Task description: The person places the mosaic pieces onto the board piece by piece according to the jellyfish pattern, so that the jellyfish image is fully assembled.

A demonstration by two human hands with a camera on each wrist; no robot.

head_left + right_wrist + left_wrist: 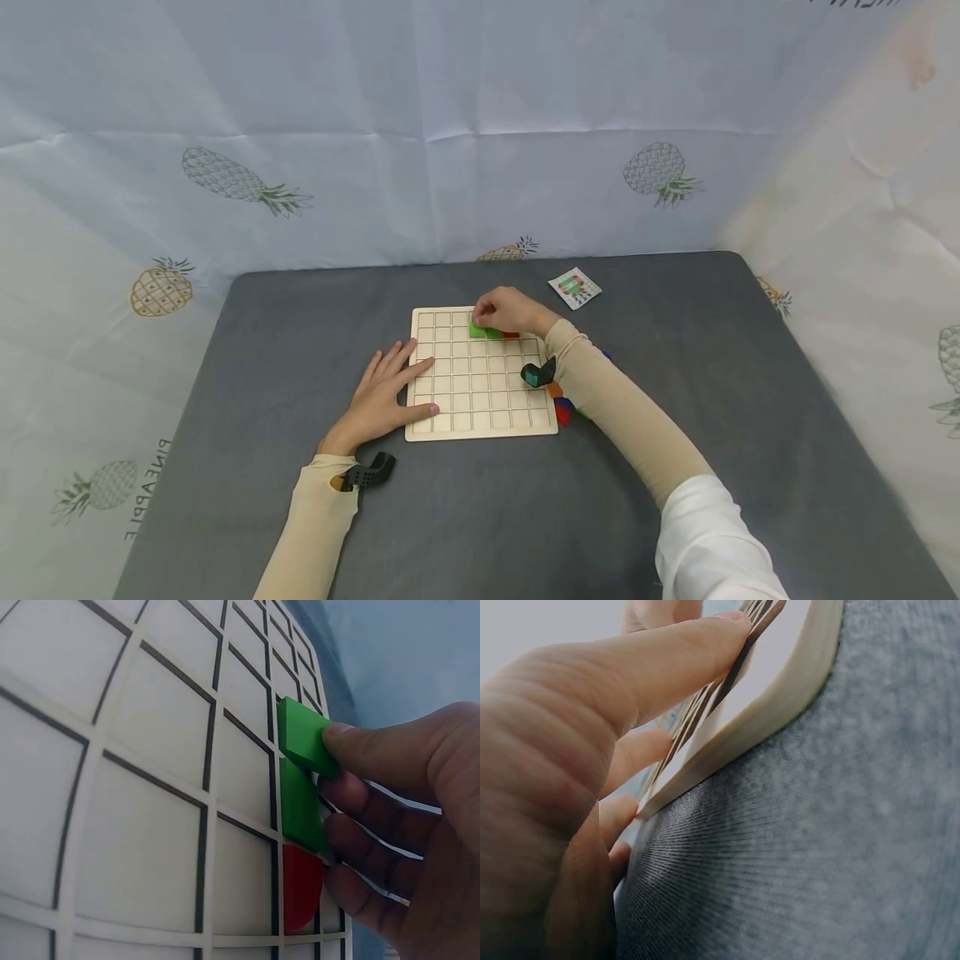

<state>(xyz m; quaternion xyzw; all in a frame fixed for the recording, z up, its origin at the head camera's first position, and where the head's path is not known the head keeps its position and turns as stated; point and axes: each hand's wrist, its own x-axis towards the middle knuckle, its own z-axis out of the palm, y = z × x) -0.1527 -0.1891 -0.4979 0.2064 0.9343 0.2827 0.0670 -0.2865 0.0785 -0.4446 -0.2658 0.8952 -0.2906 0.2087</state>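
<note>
From the head view, my left hand lies flat with straight fingers on the left edge of the wooden grid board, and my right hand reaches to its far row, fingers curled on a green piece.

The left wrist view shows only my thumb on the board's rim.

The right wrist view shows more: my fingertips pinch the tilted green piece, with a red piece lying in a cell nearby.
</note>
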